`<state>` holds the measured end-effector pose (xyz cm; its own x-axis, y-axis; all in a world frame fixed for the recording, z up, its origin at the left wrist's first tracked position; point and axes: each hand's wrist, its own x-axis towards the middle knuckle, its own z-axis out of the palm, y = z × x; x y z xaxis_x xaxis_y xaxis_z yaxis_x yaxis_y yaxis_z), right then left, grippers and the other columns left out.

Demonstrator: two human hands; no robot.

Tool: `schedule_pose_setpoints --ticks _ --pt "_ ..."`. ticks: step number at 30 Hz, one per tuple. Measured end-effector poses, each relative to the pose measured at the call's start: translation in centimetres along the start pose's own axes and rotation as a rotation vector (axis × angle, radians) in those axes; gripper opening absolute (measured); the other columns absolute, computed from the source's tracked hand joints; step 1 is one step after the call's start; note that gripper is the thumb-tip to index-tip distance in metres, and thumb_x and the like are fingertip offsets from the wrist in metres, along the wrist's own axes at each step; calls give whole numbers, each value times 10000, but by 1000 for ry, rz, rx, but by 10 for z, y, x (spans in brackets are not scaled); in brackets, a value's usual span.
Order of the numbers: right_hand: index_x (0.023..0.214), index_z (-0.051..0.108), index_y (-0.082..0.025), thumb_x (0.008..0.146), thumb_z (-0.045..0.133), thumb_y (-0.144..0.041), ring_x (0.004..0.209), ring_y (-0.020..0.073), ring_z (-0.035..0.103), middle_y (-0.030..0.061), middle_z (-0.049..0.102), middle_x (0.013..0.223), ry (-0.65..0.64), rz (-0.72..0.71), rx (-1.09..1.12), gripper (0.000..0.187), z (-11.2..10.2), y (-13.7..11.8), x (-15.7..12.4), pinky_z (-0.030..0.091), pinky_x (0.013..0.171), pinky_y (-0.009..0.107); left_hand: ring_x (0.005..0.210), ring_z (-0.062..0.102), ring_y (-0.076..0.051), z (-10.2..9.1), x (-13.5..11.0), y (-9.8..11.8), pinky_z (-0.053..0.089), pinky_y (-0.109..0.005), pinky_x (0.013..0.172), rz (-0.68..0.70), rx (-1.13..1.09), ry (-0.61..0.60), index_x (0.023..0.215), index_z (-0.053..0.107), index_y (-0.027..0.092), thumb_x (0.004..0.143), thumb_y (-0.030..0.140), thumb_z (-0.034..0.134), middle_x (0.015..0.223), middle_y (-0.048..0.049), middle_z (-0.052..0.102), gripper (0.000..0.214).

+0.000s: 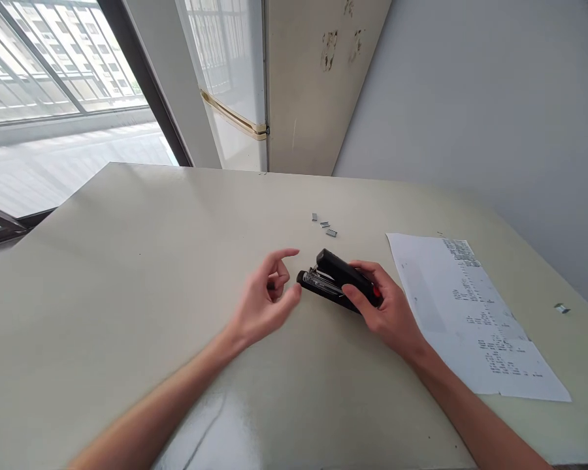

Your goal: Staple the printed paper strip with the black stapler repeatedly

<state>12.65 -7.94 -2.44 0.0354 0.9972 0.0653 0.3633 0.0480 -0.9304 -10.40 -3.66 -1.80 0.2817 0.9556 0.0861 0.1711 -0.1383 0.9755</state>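
A black stapler (345, 274) with a small red mark near its rear is gripped at the back end by my right hand (385, 303). Its top arm is raised from the base, and metal parts show in the gap. Close to the stapler's front tip, on the left, is my left hand (272, 294). The index finger there stretches out and the thumb is apart from it, with the other fingers curled; nothing shows between them. Beyond the stapler lie three small strips of staples (324, 224) on the table.
On the pale table (176, 261), a printed sheet of paper (470, 320) lies to the right, partly behind my right forearm. A small crumpled scrap (562, 308) is near the right edge. Past the far edge stand a fridge (294, 85) and a wall (470, 98); a window (63, 72) is at left.
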Motion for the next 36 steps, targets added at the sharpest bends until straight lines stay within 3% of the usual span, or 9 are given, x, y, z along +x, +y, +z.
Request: schedule_pose_setpoints --ticks 5,9,12,15,17,22,27,31,36 --pt "1240 623 -278 978 650 -508 886 252 712 61 765 1099 114 -104 -252 350 6 11 1 579 670 360 518 219 -74 -3 9 4 222 -196 445 -444 -780 -17 1012 684 154 883 305 639 684 67 316 204" --pt "1231 628 -264 991 640 -483 869 238 727 54 774 1086 171 -172 -354 325 8 18 5 607 743 388 564 411 -73 3 4 6 413 -190 516 -572 -1138 -19 979 712 96 924 346 657 740 15 471 262" --pt "1326 578 -265 1012 614 -404 1123 277 707 94 723 1266 216 -320 -409 345 8 15 4 608 910 449 711 586 -127 11 -2 4 539 -237 699 -601 -1213 -23 1027 743 63 971 373 614 843 -63 605 341" --pt "1402 525 -279 994 634 -322 1431 325 511 130 567 1489 220 -564 -447 424 9 5 -2 488 1131 565 933 688 -204 18 -8 3 559 -292 894 -616 -1196 -51 1100 762 58 1005 402 565 1020 -142 708 408" --pt "1353 570 -292 976 672 -330 1523 359 382 127 469 1571 139 -673 -492 393 13 -3 -8 421 1185 616 1084 693 -247 21 -12 3 523 -331 1019 -592 -1166 -91 1146 765 73 1029 426 528 1167 -169 729 441" --pt "1201 680 -259 971 700 -422 1594 419 197 120 276 1704 4 -698 -630 283 29 -16 -22 323 1227 691 1330 606 -310 24 -21 6 437 -396 1134 -526 -1102 -276 1275 734 153 1063 513 456 1400 -136 676 501" --pt "1117 710 -214 1025 627 -331 1593 357 247 140 406 1643 31 -692 -648 170 38 -24 -37 288 1270 642 1346 596 -322 27 -23 6 458 -427 1113 -521 -1081 -358 1305 717 190 1070 524 436 1402 -131 673 495" --pt "1160 712 -261 1023 628 -379 1588 321 272 89 432 1633 85 -598 -622 199 -2 -24 -51 324 1264 607 1193 671 -280 27 -17 4 515 -388 1064 -472 -1084 -244 1168 760 123 1072 427 454 1237 -155 726 442" --pt "1083 744 -304 1004 613 -487 1522 316 387 52 467 1595 411 -197 -722 239 -129 28 -67 399 1210 562 842 668 -213 22 -6 11 610 -339 797 -533 -1118 -84 1015 759 86 1030 323 502 943 -129 682 350"
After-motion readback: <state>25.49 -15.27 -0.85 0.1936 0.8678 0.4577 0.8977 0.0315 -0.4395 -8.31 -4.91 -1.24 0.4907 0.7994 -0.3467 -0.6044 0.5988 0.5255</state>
